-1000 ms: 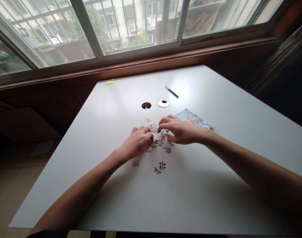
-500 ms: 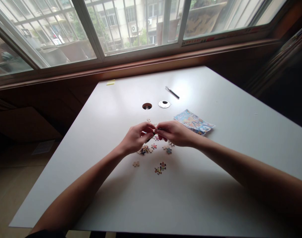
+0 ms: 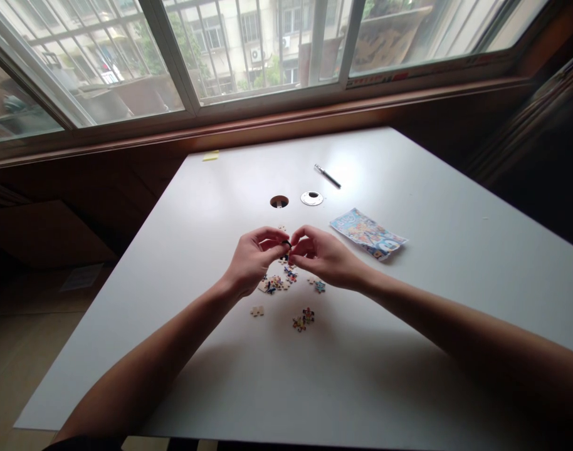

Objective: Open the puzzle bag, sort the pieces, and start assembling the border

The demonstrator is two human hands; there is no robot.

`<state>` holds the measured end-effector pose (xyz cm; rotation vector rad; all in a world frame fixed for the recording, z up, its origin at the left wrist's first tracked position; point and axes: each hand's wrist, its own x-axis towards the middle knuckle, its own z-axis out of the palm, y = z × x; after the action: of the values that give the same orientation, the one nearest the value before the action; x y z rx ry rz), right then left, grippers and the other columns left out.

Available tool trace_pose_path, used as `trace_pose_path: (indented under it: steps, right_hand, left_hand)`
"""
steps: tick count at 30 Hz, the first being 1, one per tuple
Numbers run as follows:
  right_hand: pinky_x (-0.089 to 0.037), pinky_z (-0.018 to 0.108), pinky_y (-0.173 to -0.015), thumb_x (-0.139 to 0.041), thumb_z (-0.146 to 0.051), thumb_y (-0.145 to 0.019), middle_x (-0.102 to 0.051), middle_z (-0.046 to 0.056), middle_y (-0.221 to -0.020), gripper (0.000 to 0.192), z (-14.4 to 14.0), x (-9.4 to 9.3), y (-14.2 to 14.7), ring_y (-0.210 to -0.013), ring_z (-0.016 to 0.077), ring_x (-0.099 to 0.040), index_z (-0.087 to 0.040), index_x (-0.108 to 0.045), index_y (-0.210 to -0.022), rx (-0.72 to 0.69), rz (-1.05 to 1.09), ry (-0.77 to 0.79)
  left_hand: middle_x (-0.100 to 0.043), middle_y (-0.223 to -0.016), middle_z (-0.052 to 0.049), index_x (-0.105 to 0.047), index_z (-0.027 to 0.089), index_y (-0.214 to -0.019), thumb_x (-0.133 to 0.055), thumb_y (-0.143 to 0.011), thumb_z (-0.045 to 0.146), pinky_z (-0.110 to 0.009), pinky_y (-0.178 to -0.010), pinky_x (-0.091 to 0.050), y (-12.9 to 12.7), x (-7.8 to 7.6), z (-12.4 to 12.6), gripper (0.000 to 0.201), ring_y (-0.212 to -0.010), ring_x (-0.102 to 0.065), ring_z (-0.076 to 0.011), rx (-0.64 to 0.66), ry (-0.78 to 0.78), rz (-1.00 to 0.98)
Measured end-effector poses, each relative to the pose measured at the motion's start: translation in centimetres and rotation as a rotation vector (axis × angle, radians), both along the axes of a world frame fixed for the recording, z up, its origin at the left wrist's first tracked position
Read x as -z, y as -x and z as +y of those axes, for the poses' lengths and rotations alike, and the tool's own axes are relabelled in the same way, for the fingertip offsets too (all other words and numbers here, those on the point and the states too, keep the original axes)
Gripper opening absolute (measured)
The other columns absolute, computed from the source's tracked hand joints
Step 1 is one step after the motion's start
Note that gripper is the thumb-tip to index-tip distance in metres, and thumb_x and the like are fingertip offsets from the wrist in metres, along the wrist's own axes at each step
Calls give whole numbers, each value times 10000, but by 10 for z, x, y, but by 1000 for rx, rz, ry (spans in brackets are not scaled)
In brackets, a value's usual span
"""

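Note:
Over the white table, my left hand pinches a small dark puzzle piece between thumb and forefinger. My right hand meets it from the other side, fingers curled and thumb tip close to the piece; what these fingertips grip, if anything, is hidden. Below the hands lies a loose heap of puzzle pieces, some picture side up, some plain wood. Two bright pieces sit nearer to me, a blue-green piece to the right, and plain wooden pieces at the left.
A colourful picture sheet lies right of my hands on the white table. Farther back are a round cable hole, its loose cover and a pen. A yellow sticky note marks the far left edge, below the window.
My right hand has shifted slightly left and its fingers are more arched. The hands' grip around the dark piece has changed, and more of the heap shows beneath them.

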<state>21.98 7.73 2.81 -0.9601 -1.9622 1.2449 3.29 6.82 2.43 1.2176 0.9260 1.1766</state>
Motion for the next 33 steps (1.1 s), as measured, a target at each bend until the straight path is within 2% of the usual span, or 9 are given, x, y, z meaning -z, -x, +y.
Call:
trace_pose_path:
  steps: [3,7,10,13,15,18,23,28,33]
  right_hand:
    - [-478,302,-615,-593,-283,-879,-683,-1,-765,189,5,-1,-4,-689,164,-625,-219,-493,-1026,29,-6,13]
    - [-466,345,-697,-592,-262,-857,-667,43,-844,146,28,-8,-30,-741,187,-609,-201,-617,-987,5,-434,-280]
    - [-465,363,-784,-676,-377,-830,-636,94,-1079,294,40,-9,-45,-914,237,-610,-207,-654,-1068,-84,-648,-306]
    - [-439,322,-706,-714,-362,-800,-620,77,-1086,279,40,-4,-45,-865,221,-599,-238,-664,-1044,-127,-749,-273]
    - [-420,303,-687,-713,-285,-791,-635,61,-1006,160,37,0,-40,-828,200,-586,-223,-663,-929,-161,-729,-298]
    - [-414,292,-681,-668,-183,-800,-661,32,-846,56,36,-1,-34,-753,166,-573,-197,-650,-850,-180,-649,-305]
    - [-457,294,-647,-619,-218,-841,-716,14,-812,116,40,-11,-38,-696,152,-621,-205,-709,-912,-99,-539,-208]
    - [-532,334,-708,-588,-252,-848,-745,2,-814,175,49,-5,-49,-723,173,-677,-230,-734,-942,-58,-450,-176]
    - [-528,343,-704,-582,-215,-820,-755,-4,-859,190,56,5,-53,-755,187,-685,-254,-746,-907,-49,-520,-234]
  left_hand:
    - [-714,-832,-40,-699,147,-895,-833,-735,242,-309,-744,-567,6,-4,2,229,-794,-696,-169,-32,-51,86]
    - [-737,-892,-60,-750,177,-904,-731,-840,281,-370,-807,-567,25,-11,10,124,-830,-697,-194,107,-174,586]
    - [-727,-1028,-67,-776,212,-938,-668,-895,300,-427,-924,-525,35,-8,14,145,-962,-656,-224,178,-385,933]
    - [-650,-1238,-79,-719,263,-1176,-693,-892,353,-481,-1013,-466,34,3,14,299,-1150,-552,-280,178,-614,1107]
    - [-637,-1246,-76,-700,279,-1197,-678,-910,344,-462,-996,-472,31,11,15,295,-1136,-544,-268,227,-671,1137]
    - [-690,-1023,-59,-733,219,-992,-632,-928,232,-360,-874,-510,30,16,17,120,-952,-600,-200,255,-646,1067]
    - [-732,-874,-44,-729,183,-945,-638,-887,186,-285,-735,-539,40,5,23,108,-770,-674,-150,164,-448,867]
    - [-760,-914,-83,-731,174,-1076,-624,-903,246,-305,-767,-584,52,-4,26,215,-838,-738,-188,191,-275,687]
    - [-750,-1037,-67,-757,220,-1047,-684,-843,224,-341,-871,-548,62,-20,25,216,-953,-708,-210,268,-367,805]
